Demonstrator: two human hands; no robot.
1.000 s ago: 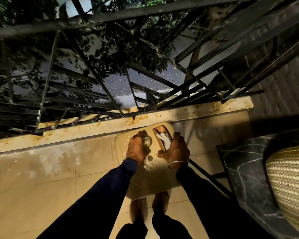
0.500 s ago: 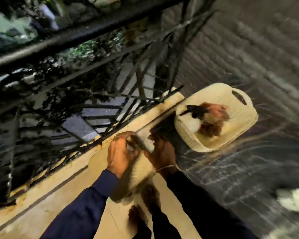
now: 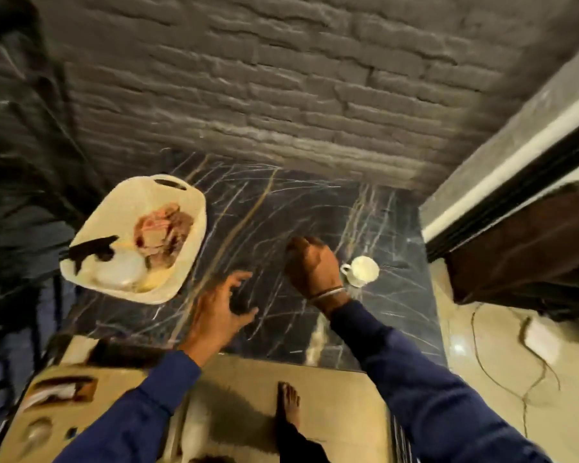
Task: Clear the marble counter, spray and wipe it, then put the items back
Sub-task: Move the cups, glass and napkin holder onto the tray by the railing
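The dark marble counter (image 3: 268, 208) with pale veins fills the middle of the head view. A cream woven basket (image 3: 188, 208) holding a black-triggered bottle, cloths and other items stands on its left part. A small white cup (image 3: 361, 270) sits at the right. My left hand (image 3: 219, 310) hovers over the counter's front with fingers spread and nothing in it. My right hand (image 3: 311, 265) is curled over the counter just left of the cup; whether it holds anything is hidden.
A beige tray (image 3: 47, 426) with papers and a small glass item lies on the floor at lower left. A grey brick wall (image 3: 281, 78) backs the counter. A dark wooden cabinet (image 3: 528, 248) and loose cables (image 3: 502, 359) are at the right. My bare foot (image 3: 288, 409) stands below.
My view swung right from the balcony railing to the counter. Both hands let go of the tray on the floor and rose over the marble; the left one opened.
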